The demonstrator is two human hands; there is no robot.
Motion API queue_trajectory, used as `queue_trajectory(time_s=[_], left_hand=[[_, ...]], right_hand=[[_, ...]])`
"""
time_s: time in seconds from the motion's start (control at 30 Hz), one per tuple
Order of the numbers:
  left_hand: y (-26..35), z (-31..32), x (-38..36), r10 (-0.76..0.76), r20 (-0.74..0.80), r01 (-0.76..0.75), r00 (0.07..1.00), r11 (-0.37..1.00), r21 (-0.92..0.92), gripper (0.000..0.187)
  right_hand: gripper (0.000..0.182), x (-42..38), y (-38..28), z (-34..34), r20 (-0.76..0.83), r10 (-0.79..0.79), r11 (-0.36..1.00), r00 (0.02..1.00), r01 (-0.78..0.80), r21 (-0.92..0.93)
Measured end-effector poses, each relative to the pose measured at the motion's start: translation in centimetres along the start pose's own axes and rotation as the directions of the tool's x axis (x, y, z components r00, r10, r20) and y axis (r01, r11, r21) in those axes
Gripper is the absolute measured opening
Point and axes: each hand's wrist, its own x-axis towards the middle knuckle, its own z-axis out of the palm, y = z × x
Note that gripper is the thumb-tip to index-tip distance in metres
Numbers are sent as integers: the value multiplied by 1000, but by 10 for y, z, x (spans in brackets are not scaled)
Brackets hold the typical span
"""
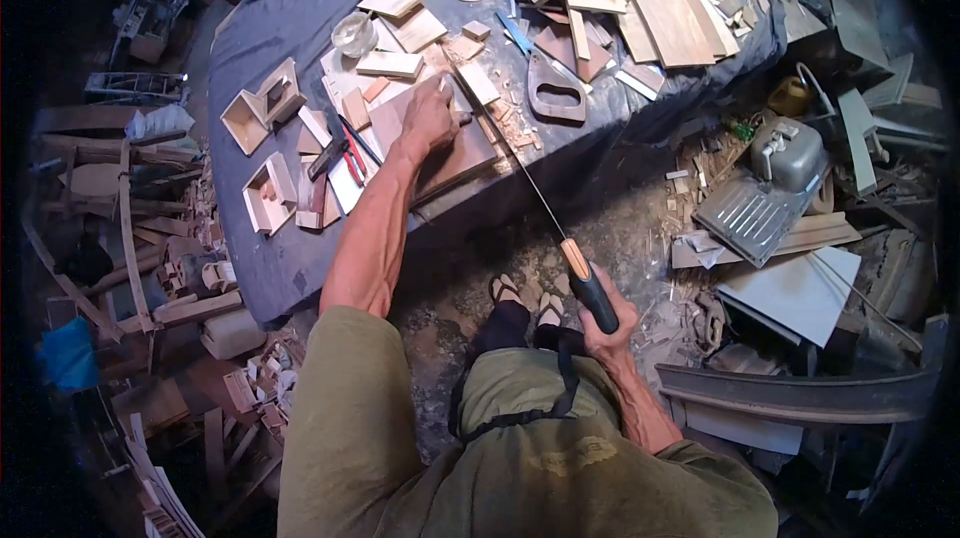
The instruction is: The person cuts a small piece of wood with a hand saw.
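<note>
My right hand point(612, 323) is wrapped around the black and orange handle point(588, 283) of a handsaw. The saw's thin blade point(535, 188) runs up and away to the table, alongside a flat brown wooden board point(455, 163). On that board my left hand point(432, 116) presses down with curled fingers, close to the blade. What lies under the fingertips is partly hidden. Small pale offcuts point(480, 83) and sawdust point(515, 128) lie beside the blade. Left of my left hand are red-handled pliers point(354, 160) and a hammer point(328, 158).
A dark cloth point(300, 18) covers the table. On it are a second handsaw point(556, 90), a clear jar point(354, 35), small wooden boxes point(268, 196) and stacked boards point(660, 8). A metal sink point(765, 188) and scrap wood crowd the floor at right; more scrap lies left.
</note>
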Motion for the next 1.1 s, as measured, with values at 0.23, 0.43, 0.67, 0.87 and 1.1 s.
queue_trajectory(time_s=[0.23, 0.43, 0.67, 0.87, 1.1], left_hand=[[4, -1, -2, 18, -6, -18, 1000, 999, 33, 53], [8, -4, -1, -42, 62, 38, 997, 997, 61, 49], [17, -11, -5, -97, 0, 96, 995, 989, -112, 60], [21, -12, 5, -190, -209, 159, 959, 975, -155, 87], [10, -9, 19, -227, -291, 88, 930, 902, -423, 70]], right_hand=[[58, 4, -27, -5, 9, -21, 996, 1000, 22, -89], [58, -64, -13, -56, -13, 125, 986, 992, -126, -113], [59, -59, -43, -67, -73, 102, 987, 992, -110, -119], [57, -24, -46, -47, -108, 101, 991, 989, -109, -75], [58, -18, -46, -48, -160, 134, 988, 978, -144, -57]])
